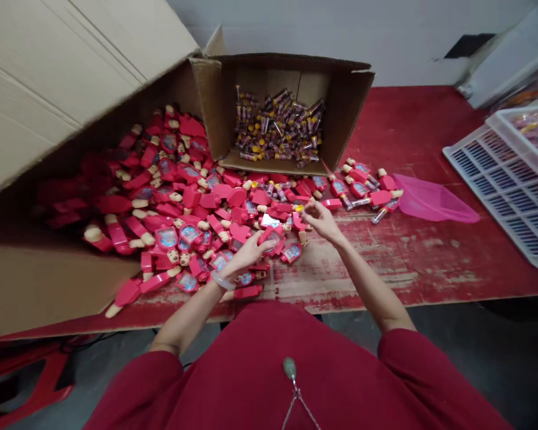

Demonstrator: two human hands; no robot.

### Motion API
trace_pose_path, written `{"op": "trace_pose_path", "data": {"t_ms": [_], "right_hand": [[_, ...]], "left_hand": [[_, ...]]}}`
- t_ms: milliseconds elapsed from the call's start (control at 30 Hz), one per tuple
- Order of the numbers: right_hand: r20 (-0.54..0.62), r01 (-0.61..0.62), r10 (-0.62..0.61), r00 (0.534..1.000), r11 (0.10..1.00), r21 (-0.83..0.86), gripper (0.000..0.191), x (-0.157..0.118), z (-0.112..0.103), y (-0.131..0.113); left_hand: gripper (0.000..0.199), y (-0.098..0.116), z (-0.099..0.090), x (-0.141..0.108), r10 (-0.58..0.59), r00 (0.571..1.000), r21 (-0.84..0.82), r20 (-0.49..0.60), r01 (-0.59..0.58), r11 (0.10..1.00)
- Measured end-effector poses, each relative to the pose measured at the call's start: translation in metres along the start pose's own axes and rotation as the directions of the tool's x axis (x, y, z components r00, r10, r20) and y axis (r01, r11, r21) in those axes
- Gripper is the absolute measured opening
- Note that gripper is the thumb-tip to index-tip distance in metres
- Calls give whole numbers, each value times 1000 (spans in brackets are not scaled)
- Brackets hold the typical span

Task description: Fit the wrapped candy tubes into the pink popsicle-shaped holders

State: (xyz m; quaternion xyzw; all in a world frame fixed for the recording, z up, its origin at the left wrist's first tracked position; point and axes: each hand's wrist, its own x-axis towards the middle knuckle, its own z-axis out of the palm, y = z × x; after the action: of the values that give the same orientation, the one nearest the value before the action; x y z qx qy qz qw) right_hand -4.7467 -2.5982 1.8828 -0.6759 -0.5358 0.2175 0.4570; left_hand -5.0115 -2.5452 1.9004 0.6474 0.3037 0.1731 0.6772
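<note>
A heap of red plastic toy pieces with cream-coloured ends and small printed windows covers the left and middle of the red table. My left hand grips one red piece at the front of the heap. My right hand has its fingertips pinched on a small yellow-tipped item, though its exact shape is hidden. A cardboard box behind the heap holds several small tubes with yellow and dark parts.
A large cardboard box lies open on its side at the left, with red pieces spilling from it. A pink plastic bag lies flat to the right. A white slotted crate stands at the far right. The worn table edge runs close to my body.
</note>
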Motion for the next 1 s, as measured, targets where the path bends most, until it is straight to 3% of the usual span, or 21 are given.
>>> {"op": "trace_pose_path", "data": {"t_ms": [100,200,300,433,633,767,833,900,933,967,1000], "right_hand": [[288,111,-116,951,993,34,34,-29,-2,-40],[446,246,-198,873,968,-52,36,-46,-4,-72],[473,422,-314,823,896,-140,33,-55,-3,-85],[464,612,-465,754,754,-240,31,-64,-1,-86],[494,708,-533,687,644,-290,30,-78,-4,-97],[489,705,-522,698,618,-347,34,-90,-7,-105],[494,670,-482,723,664,-332,36,-94,-7,-108],[512,562,-378,771,783,-268,37,-95,-5,-107],[533,461,-294,793,862,-209,37,-95,-3,-105],[573,316,-187,798,940,-133,38,-96,-1,-100],[631,123,-66,773,991,-48,41,-97,3,-94]], "left_hand": [[51,15,-14,-1,-36,996,121,78,26,992],[47,33,-24,-9,-36,979,289,200,-24,957],[45,50,-32,-20,-40,956,404,290,-84,911],[44,62,-36,-28,-158,909,404,386,-12,915],[43,54,-34,-29,-234,855,303,463,95,948],[41,50,-28,-35,-302,804,236,512,206,950],[40,50,-25,-40,-280,811,275,513,153,949],[39,49,-22,-45,-168,858,393,485,-42,919],[37,48,-21,-48,-81,880,481,469,-177,858],[35,45,-19,-50,13,887,579,462,-312,754],[32,40,-18,-52,99,876,667,472,-428,610]]}}
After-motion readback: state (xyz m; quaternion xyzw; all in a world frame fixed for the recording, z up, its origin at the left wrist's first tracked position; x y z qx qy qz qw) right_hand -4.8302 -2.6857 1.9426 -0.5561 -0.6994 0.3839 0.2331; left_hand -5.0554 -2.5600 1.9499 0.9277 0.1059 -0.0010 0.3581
